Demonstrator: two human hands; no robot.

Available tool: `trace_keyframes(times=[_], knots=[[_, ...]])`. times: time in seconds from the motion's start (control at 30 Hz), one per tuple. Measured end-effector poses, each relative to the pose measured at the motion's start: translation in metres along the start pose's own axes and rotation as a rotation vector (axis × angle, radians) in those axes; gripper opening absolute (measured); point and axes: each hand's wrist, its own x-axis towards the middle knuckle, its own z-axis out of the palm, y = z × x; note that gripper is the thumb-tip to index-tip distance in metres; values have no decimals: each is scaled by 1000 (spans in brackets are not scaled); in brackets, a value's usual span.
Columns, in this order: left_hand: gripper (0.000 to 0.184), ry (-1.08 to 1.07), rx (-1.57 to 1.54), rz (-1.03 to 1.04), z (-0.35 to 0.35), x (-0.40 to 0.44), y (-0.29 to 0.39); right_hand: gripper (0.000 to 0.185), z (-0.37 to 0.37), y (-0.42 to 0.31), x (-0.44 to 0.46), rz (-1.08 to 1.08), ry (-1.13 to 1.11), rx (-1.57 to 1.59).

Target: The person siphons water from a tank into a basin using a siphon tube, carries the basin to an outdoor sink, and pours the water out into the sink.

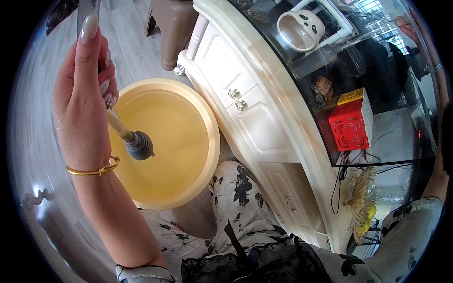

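Observation:
My left hand (87, 85) is closed around a siphon hose, thumb pointing up along it. A clear stretch of the hose (88, 16) rises above the thumb. Below the fingers, its pale lower part ends in a grey ribbed piece (140, 145) over a round yellow basin (213, 127) holding yellowish-looking water. At the far right, my right hand (408, 29) is partly visible by the glass tank (325, 141), fingers bent at the end of a clear tube (321, 60). That tube slants down into the tank, its wide end near a turtle (322, 89).
A white panda-faced ornament (301, 30) and white pipes (337, 35) are at the tank's far end. A red and yellow box (351, 122) appears near the turtle. The tank stands on a white cabinet (264, 122). A brown stool (177, 33) stands beyond the basin; cables (340, 184) hang nearby.

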Motion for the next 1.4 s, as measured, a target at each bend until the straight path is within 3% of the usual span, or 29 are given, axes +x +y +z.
trace_keyframes(times=[0.7,0.77,1.1,1.4], knots=[[27,5,-9,-5,0,1,1,55,6,-18,-21,56,-154,214],[26,11,-1,-10,0,1,2,50,7,-13,-17,114,-211,431],[26,14,30,-26,-2,2,3,39,-5,30,4,-85,-268,361],[33,27,37,0,-2,2,3,33,-13,41,12,-110,-359,369]])
